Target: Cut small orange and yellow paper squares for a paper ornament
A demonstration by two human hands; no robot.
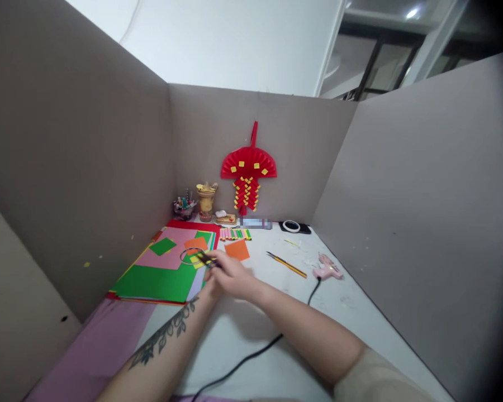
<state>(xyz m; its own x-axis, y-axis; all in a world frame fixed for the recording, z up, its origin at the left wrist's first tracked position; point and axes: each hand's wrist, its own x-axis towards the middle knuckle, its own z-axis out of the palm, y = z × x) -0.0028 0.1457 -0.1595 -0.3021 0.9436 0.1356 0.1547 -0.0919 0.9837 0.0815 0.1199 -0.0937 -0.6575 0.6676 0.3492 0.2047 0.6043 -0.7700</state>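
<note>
My right hand point(233, 274) is closed around dark-handled scissors point(207, 259), whose blades point up and left over the coloured paper. Beneath it, my left hand point(213, 283) is mostly hidden; its fingers and anything in them cannot be made out. A thin ring point(189, 255) shows just left of the scissors, above the sheets. Green and orange pieces lie near it on a pink sheet point(145, 258), with a large green sheet point(157, 283) in front. An orange square point(237, 250) lies on the table just beyond my right hand.
Striped paper rolls point(235, 234) lie behind the orange square. Right of my hands are a yellow cutter point(291, 266) and a pink glue gun point(329, 268), its black cable crossing the table. A cup point(205, 202) stands at the back. A red paper fan point(248, 163) hangs on the partition.
</note>
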